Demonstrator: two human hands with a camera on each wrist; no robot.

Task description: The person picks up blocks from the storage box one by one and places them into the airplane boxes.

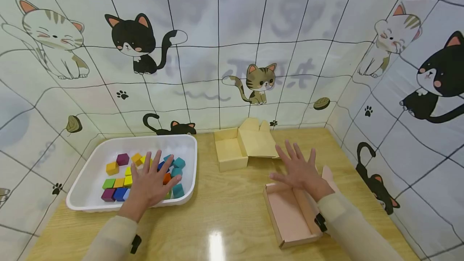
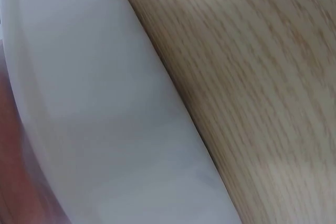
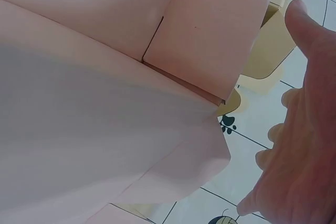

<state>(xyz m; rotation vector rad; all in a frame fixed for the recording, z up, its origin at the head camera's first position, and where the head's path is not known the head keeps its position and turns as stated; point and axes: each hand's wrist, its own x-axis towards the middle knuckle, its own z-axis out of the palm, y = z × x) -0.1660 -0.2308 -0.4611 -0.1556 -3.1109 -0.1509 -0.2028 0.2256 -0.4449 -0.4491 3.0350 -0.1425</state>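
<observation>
"Clock laid on the wooden table [image 1: 224,216], twelve at its far edge. Next biggest?"

"White tray [image 1: 90,180], at nine. Long axis roughly nine to three."

"Then?"

"Pink box [image 1: 288,210], near four, mouth up. Long axis about half past eleven to half past five. A pink flap [image 1: 327,174] shows beside the right wrist."

"The yellow box [image 1: 229,144]?"

"Smaller, just past twelve. Opened, its lid folded out toward three."

"Hands?"

"Left hand [image 1: 150,182] spread over the tray, fingers straight, pointing to one. Right hand [image 1: 301,168] spread at the pink box's far end, fingers to eleven, gripping nothing."

"Left touching anything?"

"Cannot tell; wrist view mostly tray wall."

"Smallest?"

"Cubes [image 1: 112,168], in the tray. Purple, orange, yellow, green, blue on the left hand's nine-o'clock side; mostly teal toward three. Some partly hidden by the hand."
</observation>
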